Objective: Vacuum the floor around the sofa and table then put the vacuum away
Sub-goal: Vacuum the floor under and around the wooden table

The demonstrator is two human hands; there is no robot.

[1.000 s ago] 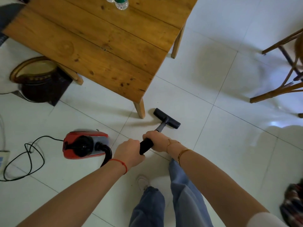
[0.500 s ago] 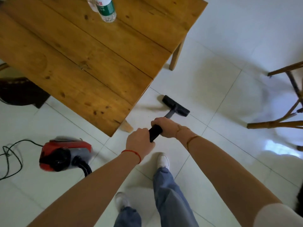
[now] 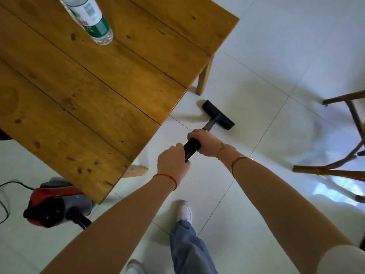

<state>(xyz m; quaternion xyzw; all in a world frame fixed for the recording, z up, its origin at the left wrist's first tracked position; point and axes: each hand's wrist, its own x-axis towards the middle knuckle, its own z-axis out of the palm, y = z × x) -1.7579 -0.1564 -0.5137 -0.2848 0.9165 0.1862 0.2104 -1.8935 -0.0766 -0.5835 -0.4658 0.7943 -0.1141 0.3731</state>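
Both forearms reach forward and down from the bottom of the view, converging on the black wand handle [image 3: 191,150]; the left hand [image 3: 173,163] sits nearer the body, a red string at its wrist, while the right hand [image 3: 205,142] sits just ahead of it on the handle, with a gold bangle on that arm. Below them, 2 white shoes and blue jeans stand on the white tiled floor [image 3: 256,194]; the red and grey vacuum body [image 3: 57,204] lies at lower left, partly under the corner of the wooden worktop [image 3: 88,95], its hose and cord trailing beside it. Each grip is wrapped fully closed round the handle. Further out, the black floor head [image 3: 218,114] rests flat on the tiles just beside the worktop's edge, near its far leg [image 3: 205,78]; a plastic bottle [image 3: 92,18] stands on the worktop; a bamboo chair frame [image 3: 339,155] stands well apart at right.
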